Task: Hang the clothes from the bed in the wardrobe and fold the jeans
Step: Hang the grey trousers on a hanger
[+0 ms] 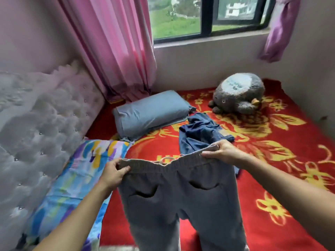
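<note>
Red blanket [272, 160] patterned with yellow flowers fills the middle and right of the view, under one dark-framed window [204, 17]. At far left stands one pale tufted headboard [36, 124], and just beside it lies one multicoloured cloth [72, 178] in blue, yellow and purple. Behind that hangs one pink curtain [112, 51], its hem reaching down near one grey-blue pillow [150, 113] that rests on the blanket.

The left hand [113, 175] grips the left end of the waistband of one pair of grey trousers [181, 205], thumb on the near side, fingers curled behind. The trousers hang spread between both hands above the near part of the blanket, two pocket openings showing, two legs dropping out of view below. Beyond the waistband, one pair of blue jeans [199, 134] lies crumpled on the blanket, beside the pillow.

The right hand [223, 151] pinches the waistband's right end, fingers closed on the elastic. Farther back sits one grey plush toy [237, 95]. One purple curtain [279, 33] hangs at upper right.
</note>
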A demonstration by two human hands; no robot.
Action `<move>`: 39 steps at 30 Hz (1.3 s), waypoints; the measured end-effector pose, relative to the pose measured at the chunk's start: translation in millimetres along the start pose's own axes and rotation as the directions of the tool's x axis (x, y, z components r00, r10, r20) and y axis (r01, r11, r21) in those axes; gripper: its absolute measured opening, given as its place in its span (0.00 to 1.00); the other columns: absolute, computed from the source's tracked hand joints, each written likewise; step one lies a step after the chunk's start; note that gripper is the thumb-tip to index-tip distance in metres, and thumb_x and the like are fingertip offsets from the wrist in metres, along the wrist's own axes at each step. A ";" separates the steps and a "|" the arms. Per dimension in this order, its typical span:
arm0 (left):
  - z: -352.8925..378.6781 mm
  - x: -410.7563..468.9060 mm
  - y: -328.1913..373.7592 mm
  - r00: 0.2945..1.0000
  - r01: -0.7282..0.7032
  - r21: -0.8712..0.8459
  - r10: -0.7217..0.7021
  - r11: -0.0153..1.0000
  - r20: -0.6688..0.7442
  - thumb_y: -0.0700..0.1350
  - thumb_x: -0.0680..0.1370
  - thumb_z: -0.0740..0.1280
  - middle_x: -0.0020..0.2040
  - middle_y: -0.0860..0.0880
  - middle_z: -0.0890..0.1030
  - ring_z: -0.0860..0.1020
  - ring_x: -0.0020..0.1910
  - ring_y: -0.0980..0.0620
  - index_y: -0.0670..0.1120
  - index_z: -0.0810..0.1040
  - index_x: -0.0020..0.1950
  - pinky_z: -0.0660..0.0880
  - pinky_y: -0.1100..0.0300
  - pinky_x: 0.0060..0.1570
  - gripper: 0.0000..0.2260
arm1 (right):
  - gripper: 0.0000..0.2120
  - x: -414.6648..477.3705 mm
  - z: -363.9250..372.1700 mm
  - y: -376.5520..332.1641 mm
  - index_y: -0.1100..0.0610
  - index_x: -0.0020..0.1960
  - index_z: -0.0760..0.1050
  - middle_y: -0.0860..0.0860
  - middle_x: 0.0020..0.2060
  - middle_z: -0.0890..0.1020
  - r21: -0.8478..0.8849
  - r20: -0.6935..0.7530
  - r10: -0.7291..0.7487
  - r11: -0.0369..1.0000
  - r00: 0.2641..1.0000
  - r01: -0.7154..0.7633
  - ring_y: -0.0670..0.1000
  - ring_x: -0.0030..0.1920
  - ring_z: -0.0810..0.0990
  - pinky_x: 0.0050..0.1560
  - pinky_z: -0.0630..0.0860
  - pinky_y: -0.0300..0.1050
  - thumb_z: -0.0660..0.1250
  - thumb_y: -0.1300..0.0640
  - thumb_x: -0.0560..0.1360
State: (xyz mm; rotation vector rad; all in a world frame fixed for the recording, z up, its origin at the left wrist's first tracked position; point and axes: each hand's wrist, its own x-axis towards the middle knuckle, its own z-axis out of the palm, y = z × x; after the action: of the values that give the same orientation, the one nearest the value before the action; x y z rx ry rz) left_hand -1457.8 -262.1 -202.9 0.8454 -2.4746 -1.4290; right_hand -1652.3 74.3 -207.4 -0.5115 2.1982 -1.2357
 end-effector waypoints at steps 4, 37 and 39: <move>63.8 45.7 -55.9 0.978 0.196 0.179 -0.205 0.964 0.031 0.29 0.70 0.66 0.32 0.48 0.75 0.72 0.35 0.50 0.44 0.75 0.38 0.68 0.57 0.34 0.10 | 0.14 59.3 25.4 80.5 0.54 0.32 0.76 0.44 0.25 0.71 -0.271 -0.003 0.109 0.957 0.994 -0.106 0.44 0.31 0.70 0.34 0.65 0.44 0.76 0.48 0.67; 186.0 96.0 -287.9 0.802 -0.204 0.636 -0.245 0.745 0.544 0.33 0.69 0.64 0.72 0.45 0.64 0.58 0.75 0.42 0.45 0.70 0.69 0.65 0.48 0.69 0.28 | 0.09 275.5 156.4 158.7 0.66 0.45 0.81 0.43 0.25 0.76 0.182 -0.222 -0.014 0.982 0.975 0.055 0.37 0.28 0.71 0.33 0.65 0.28 0.69 0.59 0.77; 176.9 106.2 -281.0 0.910 -0.051 0.597 -0.209 0.801 0.358 0.34 0.70 0.66 0.59 0.43 0.77 0.73 0.62 0.40 0.41 0.79 0.58 0.72 0.48 0.59 0.17 | 0.08 257.8 154.3 144.5 0.64 0.45 0.82 0.44 0.27 0.77 0.183 -0.163 -0.064 0.979 0.985 0.093 0.38 0.30 0.72 0.35 0.66 0.29 0.70 0.59 0.76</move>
State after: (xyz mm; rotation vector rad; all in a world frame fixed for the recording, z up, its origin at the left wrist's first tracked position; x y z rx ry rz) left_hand -1507.2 -295.8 -546.3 0.8102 -3.3459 -0.8941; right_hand -1760.6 -100.6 -469.9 -0.4409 2.1746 -1.5572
